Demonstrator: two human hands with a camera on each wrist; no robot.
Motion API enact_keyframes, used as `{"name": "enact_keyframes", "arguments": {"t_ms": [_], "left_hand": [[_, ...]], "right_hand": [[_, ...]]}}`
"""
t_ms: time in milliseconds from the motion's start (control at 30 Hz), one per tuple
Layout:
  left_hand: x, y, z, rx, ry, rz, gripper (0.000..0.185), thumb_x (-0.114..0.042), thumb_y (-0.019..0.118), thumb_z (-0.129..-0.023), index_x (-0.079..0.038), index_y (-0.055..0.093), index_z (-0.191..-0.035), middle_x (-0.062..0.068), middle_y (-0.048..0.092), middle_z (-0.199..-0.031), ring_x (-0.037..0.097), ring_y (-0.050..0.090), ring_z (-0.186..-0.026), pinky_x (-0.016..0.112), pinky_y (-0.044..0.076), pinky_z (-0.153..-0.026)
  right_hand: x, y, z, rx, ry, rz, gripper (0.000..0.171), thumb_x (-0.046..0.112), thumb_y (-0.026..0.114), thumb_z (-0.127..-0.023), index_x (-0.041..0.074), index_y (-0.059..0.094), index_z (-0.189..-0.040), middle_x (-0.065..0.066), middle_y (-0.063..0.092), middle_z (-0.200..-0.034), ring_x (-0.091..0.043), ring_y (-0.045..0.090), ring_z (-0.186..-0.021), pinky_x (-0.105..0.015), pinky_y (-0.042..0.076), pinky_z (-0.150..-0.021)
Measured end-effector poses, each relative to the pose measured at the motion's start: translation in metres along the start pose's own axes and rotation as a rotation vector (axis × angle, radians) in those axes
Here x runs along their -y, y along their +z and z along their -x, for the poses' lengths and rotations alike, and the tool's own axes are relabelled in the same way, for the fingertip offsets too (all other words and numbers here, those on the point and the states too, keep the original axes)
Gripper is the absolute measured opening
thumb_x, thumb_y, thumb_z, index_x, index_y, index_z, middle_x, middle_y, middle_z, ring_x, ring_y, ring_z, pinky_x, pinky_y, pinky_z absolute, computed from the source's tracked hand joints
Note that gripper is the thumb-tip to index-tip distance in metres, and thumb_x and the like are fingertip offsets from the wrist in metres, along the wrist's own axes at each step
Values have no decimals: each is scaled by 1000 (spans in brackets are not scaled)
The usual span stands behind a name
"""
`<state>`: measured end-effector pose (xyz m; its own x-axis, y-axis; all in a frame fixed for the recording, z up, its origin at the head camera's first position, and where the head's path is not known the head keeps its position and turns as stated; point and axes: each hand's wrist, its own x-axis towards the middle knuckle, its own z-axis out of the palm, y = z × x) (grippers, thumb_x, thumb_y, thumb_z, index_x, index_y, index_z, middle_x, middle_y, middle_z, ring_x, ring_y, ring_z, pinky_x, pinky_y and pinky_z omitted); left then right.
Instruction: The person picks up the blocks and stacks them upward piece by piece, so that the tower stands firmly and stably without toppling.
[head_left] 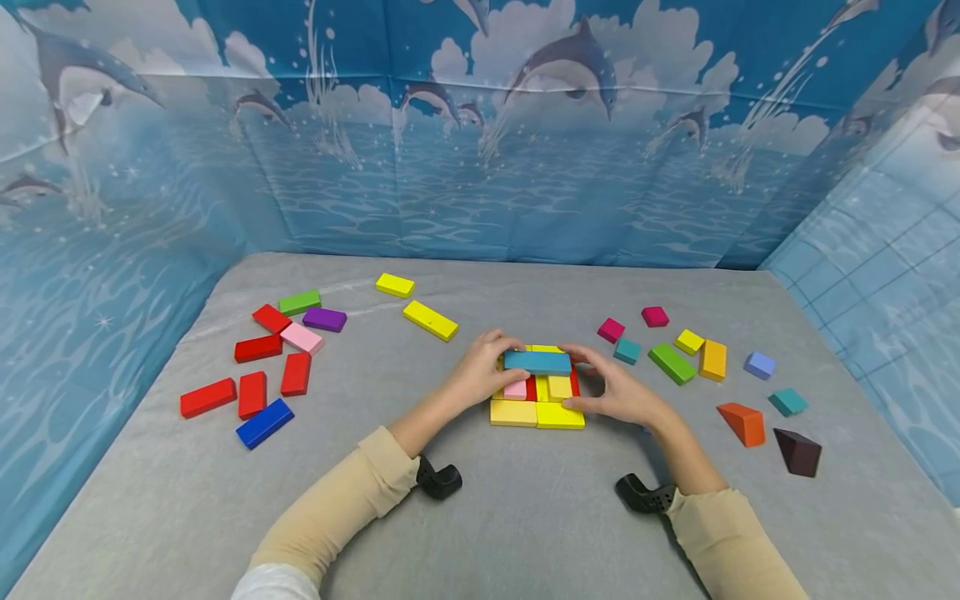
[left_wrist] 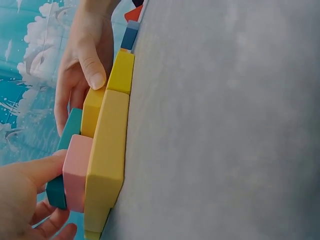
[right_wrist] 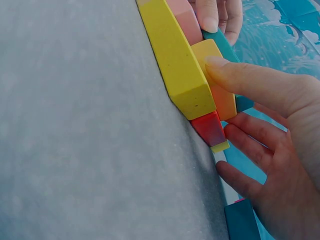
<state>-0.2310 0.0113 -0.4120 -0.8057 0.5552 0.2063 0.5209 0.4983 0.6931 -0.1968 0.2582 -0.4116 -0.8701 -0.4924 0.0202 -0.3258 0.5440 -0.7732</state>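
Yellow base blocks [head_left: 537, 413] lay nearest; teal bar [head_left: 537, 362] atop stack, long axis left-right, left hand [head_left: 480, 373] and right hand [head_left: 618, 390] pinching opposite ends, equally near.

Backdrop-walled recording booth [head_left: 480, 167]; grey tabletop [head_left: 525, 517]

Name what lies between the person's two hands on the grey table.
In the head view, a teal block spans the gap between the left hand and right hand, lying on top of a cluster of yellow, pink and red blocks.
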Motion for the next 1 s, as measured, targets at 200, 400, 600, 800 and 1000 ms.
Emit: {"name": "enact_keyframes", "arguments": {"t_ms": [200,400,600,800,1000], "left_hand": [[6,-4,7,68,22,56,58,-32,73,-78,-11,51,-127,8,50,-123,21,46,-111,37,41,-94],[9,-10,14,163,54,42,69,-35,75,-74,-13,46,-132,9,44,-132,23,42,-119,40,37,-99],[8,-11,15,184,72,9,69,-33,74,-76,-12,44,-134,9,44,-133,22,43,-120,39,37,-99],[10,-10,14,178,82,-3,67,-30,74,-77,-12,44,-134,8,45,-132,20,43,-120,36,37,-100],[20,-21,10,149,87,84,75,-32,76,-74,-12,40,-137,7,40,-138,22,36,-126,42,33,-102]], "right_hand": [[-2,1,-1,7,-8,-5,72,25,72,-79,11,34,-139,-11,37,-141,-31,37,-125,-53,32,-99],[-2,0,0,3,-10,-5,72,24,72,-79,11,34,-139,-11,37,-141,-32,37,-124,-53,33,-99],[-2,0,0,1,-8,1,72,25,72,-79,11,34,-139,-11,37,-140,-31,37,-124,-53,33,-99],[-2,0,0,0,-4,-1,72,25,72,-79,11,34,-139,-11,36,-141,-32,37,-124,-53,33,-99],[-2,0,0,4,-7,-3,73,25,72,-79,10,34,-139,-12,37,-141,-32,37,-124,-53,33,-99]]}}
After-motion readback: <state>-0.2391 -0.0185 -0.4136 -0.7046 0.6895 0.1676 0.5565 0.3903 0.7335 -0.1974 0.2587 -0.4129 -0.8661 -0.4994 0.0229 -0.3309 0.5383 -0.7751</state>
